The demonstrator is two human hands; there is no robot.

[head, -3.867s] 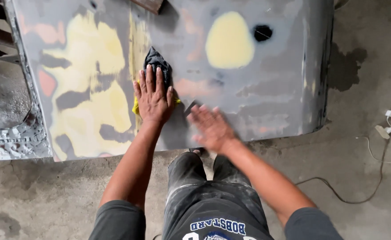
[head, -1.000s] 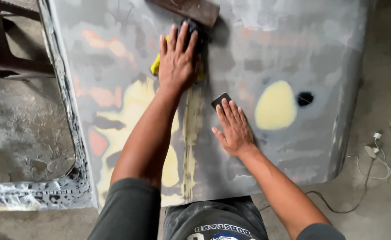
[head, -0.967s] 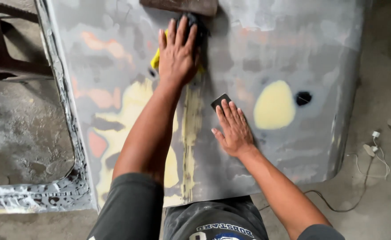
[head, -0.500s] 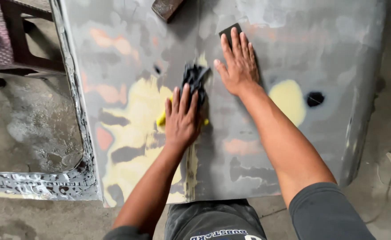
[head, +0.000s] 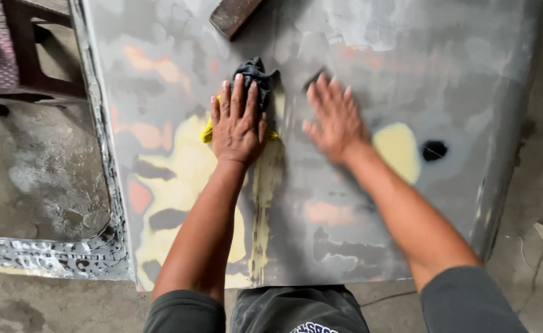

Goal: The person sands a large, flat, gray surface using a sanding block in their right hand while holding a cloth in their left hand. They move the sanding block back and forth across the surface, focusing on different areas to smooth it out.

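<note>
Fingers of your left hand (head: 237, 123) lie spread flat, pressing a yellow sanding pad under a dark rag (head: 257, 75) onto the grey, filler-patched metal panel (head: 321, 203); the pad is mostly hidden. Your right hand (head: 335, 118) is blurred, open-palmed over a barely visible dark block.

Both arms reach forward, left hand (head: 237, 126) and right hand (head: 336, 117) flat, fingers spread

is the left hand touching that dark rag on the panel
Touching. The head view shows the left hand pressed flat on the dark rag, fingers overlapping it, on the grey panel.
</note>
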